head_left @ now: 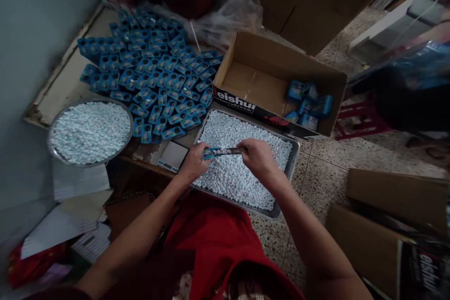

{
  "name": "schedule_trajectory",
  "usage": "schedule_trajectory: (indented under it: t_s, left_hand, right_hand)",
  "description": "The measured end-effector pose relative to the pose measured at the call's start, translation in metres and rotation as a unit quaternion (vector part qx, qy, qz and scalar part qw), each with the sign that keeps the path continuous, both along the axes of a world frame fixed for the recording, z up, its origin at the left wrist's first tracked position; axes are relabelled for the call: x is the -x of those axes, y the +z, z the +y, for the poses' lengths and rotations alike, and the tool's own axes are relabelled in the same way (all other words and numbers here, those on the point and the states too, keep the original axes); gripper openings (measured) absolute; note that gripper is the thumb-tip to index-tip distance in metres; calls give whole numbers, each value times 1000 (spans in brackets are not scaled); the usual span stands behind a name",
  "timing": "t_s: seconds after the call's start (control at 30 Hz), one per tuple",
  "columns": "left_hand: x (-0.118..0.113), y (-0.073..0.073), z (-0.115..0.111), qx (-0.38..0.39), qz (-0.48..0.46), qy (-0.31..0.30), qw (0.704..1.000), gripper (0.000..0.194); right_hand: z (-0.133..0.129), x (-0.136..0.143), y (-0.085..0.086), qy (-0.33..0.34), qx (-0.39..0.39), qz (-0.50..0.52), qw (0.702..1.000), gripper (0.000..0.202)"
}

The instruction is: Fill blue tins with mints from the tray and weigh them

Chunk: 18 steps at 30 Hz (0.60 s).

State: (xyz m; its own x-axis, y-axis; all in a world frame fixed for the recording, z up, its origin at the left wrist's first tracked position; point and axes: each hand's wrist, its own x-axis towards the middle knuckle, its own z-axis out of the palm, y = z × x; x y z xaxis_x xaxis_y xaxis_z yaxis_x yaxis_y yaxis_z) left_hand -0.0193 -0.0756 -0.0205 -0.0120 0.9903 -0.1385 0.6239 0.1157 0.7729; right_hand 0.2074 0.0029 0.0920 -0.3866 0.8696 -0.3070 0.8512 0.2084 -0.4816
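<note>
My left hand (194, 163) is closed on a small blue box (208, 153) above a metal tray (294, 150) of small white pellets (225, 173). My right hand (258, 157) is closed round the handle of a narrow scoop (232, 151). White pellets lie along the scoop, and its tip meets the opening of the blue box. Just left of my left hand lies a small digital scale (173, 155). Behind it, many blue boxes (154, 70) stand crowded together on the table, several with round holes showing.
A round metal basin (89, 133) heaped with pellets stands at the left. An open carton (260, 75) behind the tray holds several blue packs (305, 101). More cartons (393, 225) and a red plastic stool (365, 119) are on the right. Papers (66, 215) lie at lower left.
</note>
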Motion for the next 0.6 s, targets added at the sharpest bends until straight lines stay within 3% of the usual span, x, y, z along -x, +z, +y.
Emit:
schedule_trajectory:
  t_s: [0.13, 0.23, 0.3, 0.37, 0.43, 0.53, 0.6]
  left_hand:
    - [-4, 0, 1, 6, 0, 19, 1000, 33]
    - [1, 0, 1, 21, -42, 40, 998, 32]
    - [6, -1, 0, 28, -54, 78, 995, 33]
    - [10, -4, -2, 28, -42, 95, 994, 32]
    - [14, -7, -4, 34, -43, 104, 993, 29]
    - [17, -12, -8, 75, -143, 130, 978, 31]
    - [19, -14, -10, 102, -231, 138, 958, 36]
  right_hand:
    - [-8, 6, 19, 29, -19, -26, 999, 26]
    - [-23, -37, 3, -48, -44, 39, 997, 27]
    - [-38, -84, -25, -148, -47, 47, 987, 27]
    - [-54, -129, -61, -264, -22, -10, 964, 27]
    - [-67, -154, -101, -358, -4, -12, 934, 27]
    - [-75, -143, -152, -407, 26, 104, 907, 28]
    - [-73, -118, -173, -399, 53, 170, 900, 31]
